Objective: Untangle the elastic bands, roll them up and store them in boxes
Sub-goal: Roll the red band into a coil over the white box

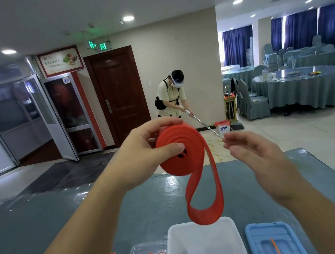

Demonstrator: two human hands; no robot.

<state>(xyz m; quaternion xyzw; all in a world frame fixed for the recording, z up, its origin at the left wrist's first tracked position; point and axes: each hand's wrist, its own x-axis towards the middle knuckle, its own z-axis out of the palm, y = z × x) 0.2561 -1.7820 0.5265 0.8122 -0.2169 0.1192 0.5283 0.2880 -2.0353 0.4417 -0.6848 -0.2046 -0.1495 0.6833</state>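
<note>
Your left hand (142,153) grips the red elastic band (185,152), mostly wound into a flat coil, thumb pressed on its face and fingers curled over the top edge; the unwound tail hangs in a loop just above the white box (205,251) on the table (65,212); your right hand (258,156) hovers beside the coil, fingers loosely spread, holding nothing; a blue lid (275,244) lies right of the box.
</note>
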